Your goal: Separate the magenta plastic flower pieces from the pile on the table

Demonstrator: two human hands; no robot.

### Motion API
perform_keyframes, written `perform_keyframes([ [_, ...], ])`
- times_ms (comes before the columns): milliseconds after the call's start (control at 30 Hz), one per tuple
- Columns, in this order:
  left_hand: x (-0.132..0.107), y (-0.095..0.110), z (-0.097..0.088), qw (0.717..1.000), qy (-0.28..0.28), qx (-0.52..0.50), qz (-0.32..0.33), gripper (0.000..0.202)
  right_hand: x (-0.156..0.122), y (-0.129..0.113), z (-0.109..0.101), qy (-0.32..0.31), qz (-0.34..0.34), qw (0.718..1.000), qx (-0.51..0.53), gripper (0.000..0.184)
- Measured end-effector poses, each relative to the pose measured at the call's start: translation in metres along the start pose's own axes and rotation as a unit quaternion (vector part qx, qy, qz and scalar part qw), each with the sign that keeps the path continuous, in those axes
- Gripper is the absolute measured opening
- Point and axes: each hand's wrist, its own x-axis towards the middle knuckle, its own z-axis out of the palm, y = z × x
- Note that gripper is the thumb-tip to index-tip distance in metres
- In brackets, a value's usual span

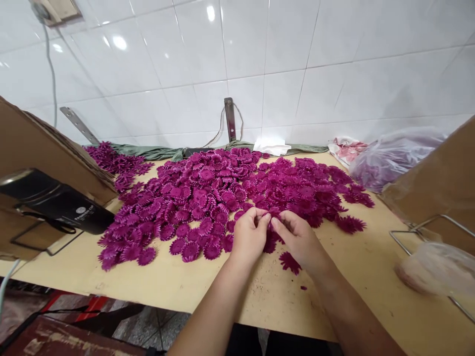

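My left hand and my right hand meet over the near edge of a wide heap of purple flower heads. Thumb and fingers of each hand pinch a small purple flower piece between them; most of it is hidden by the fingertips. Flatter, looser purple flower pieces are piled just beyond my right hand. Below the hands, a single dark purple petal piece lies on the tabletop, close to my right wrist.
A black flask stands tilted at left by a cardboard panel. Star-shaped purple pieces lie behind it. At right are a filled plastic bag, another cardboard sheet, a wire stand and a small clear bag. White tiles rise behind.
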Motion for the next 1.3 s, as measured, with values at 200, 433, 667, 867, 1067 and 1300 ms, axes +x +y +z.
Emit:
perform_keyframes([
  [200, -0.004, 0.000, 0.001, 0.996, -0.009, 0.084, 0.015, 0.015, -0.010, -0.001, 0.006, 0.082, -0.045, 0.983, -0.158, 0.025],
  [433, -0.001, 0.002, 0.005, 0.997, -0.028, 0.073, 0.013, 0.020, -0.016, -0.001, 0.007, 0.124, -0.071, 0.973, -0.181, 0.027],
  [667, -0.001, 0.006, -0.007, 0.982, -0.019, 0.114, 0.147, 0.019, -0.016, 0.002, 0.005, 0.058, -0.008, 0.998, -0.023, 0.023],
  [867, -0.007, 0.004, -0.014, 0.971, -0.006, 0.149, 0.189, 0.014, -0.016, -0.001, 0.007, 0.014, 0.032, 0.995, 0.092, 0.033],
  [1067, -0.012, 0.003, -0.011, 0.969, 0.001, 0.172, 0.175, 0.017, -0.010, 0.005, 0.011, 0.038, 0.124, 0.970, 0.205, 0.042],
  [1300, 0.003, -0.003, -0.020, 0.995, 0.088, 0.019, 0.033, 0.015, -0.028, -0.002, 0.020, 0.108, 0.028, 0.981, 0.156, 0.034],
])
